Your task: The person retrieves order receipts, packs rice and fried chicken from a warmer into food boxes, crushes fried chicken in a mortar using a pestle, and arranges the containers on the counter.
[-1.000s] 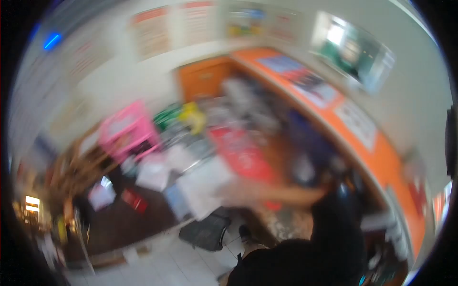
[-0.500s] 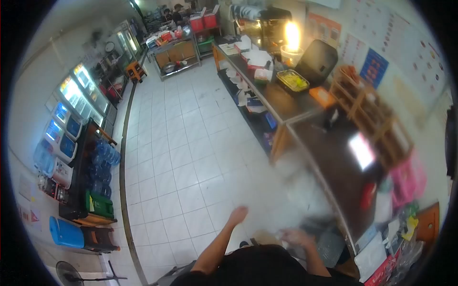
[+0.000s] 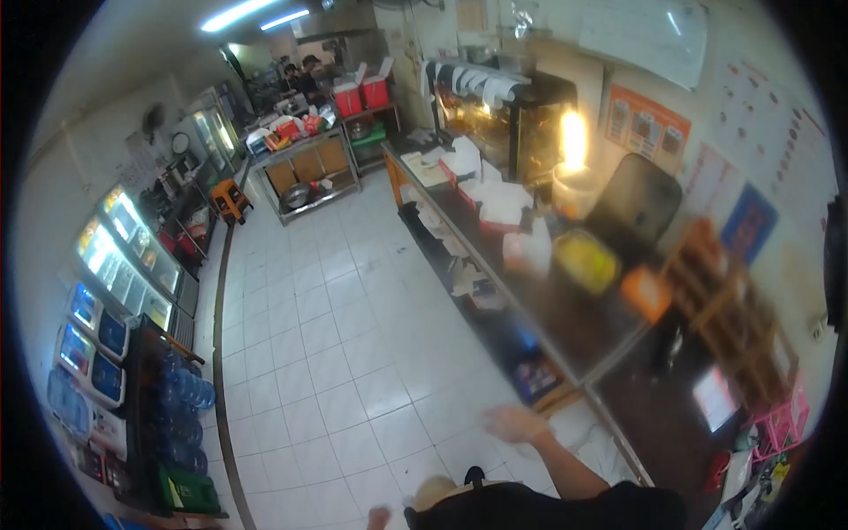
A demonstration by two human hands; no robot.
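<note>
My right hand (image 3: 514, 424) is in front of my body, over the tiled floor and just left of the dark counter (image 3: 609, 389). It is blurred, with its fingers loosely stretched out and nothing visible in them. At the bottom edge, my left hand (image 3: 378, 518) shows only in small part above the floor, and its fingers cannot be made out. Nearest the right hand are the counter's wooden leg and a lower shelf (image 3: 530, 371). On the counter stand a tray of yellow-green food (image 3: 586, 261) and an orange box (image 3: 647, 293).
Water bottles (image 3: 181, 406) and lit fridges (image 3: 124, 252) line the left wall. A metal table (image 3: 305, 168) and an orange stool (image 3: 230, 200) stand ahead. White floor tiles (image 3: 318, 353) run between. Two people (image 3: 306, 81) are far back. A wooden rack (image 3: 729, 309) leans at the right.
My view has tilted up and moved forward along the counter. My right hand has swung forward and up, while my left hand has dropped back to the bottom edge.
</note>
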